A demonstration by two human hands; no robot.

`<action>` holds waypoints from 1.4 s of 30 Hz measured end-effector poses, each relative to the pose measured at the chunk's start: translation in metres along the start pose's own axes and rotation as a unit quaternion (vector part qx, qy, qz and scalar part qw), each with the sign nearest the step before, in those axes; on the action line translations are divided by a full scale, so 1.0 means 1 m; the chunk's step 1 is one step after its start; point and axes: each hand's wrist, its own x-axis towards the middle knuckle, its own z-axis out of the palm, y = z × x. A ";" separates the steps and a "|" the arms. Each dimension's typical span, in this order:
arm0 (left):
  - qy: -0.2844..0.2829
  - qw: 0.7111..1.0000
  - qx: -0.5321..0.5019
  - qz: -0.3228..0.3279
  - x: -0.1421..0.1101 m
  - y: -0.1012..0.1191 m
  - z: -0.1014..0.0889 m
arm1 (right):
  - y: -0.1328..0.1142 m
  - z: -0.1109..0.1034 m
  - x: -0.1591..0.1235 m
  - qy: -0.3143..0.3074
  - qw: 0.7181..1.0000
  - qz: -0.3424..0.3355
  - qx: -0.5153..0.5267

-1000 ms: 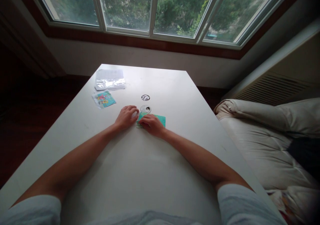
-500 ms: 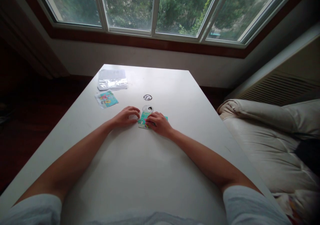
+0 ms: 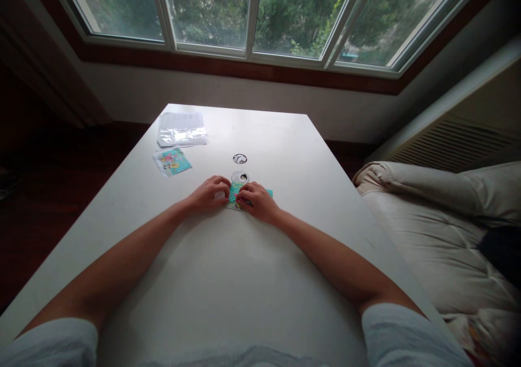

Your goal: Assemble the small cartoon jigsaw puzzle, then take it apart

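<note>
A small teal and green jigsaw puzzle [image 3: 235, 189] with a colourful picture lies flat on the white table. My left hand [image 3: 214, 193] is at its left edge, fingers curled and the fingertips and thumb against that edge. Over the puzzle's middle rests my right hand [image 3: 257, 200], its bent fingers and thumb pressing on the pieces and covering much of the picture. Just beyond the puzzle is a clear round disc [image 3: 240, 177] with a dark mark. Whether a single loose piece is under the fingers cannot be seen.
Farther off lies a dark-rimmed oval item [image 3: 240, 159]. A picture card [image 3: 173, 161] and a clear plastic packet [image 3: 182, 128] are at the far left of the table [image 3: 228, 280]. A cream padded seat [image 3: 419, 236] stands along the right, with a window [image 3: 211, 14] ahead.
My left hand has moved slightly right, closing in on the puzzle's left edge, and its fingers curl more. My right hand has stayed nearly in place.
</note>
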 end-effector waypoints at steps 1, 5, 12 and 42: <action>0.006 1.000 0.003 0.002 0.000 0.000 0.001 | 0.000 0.000 0.000 0.000 1.000 0.000 -0.001; 0.022 1.000 0.006 0.005 0.001 0.001 0.005 | 0.000 0.000 0.000 -0.001 1.000 -0.002 -0.001; 0.001 1.000 0.005 0.015 0.002 0.004 0.006 | -0.001 -0.001 0.002 0.005 1.000 0.006 0.027; 0.024 0.998 0.031 0.041 0.001 0.006 0.006 | -0.001 -0.001 0.002 0.006 1.000 0.000 0.017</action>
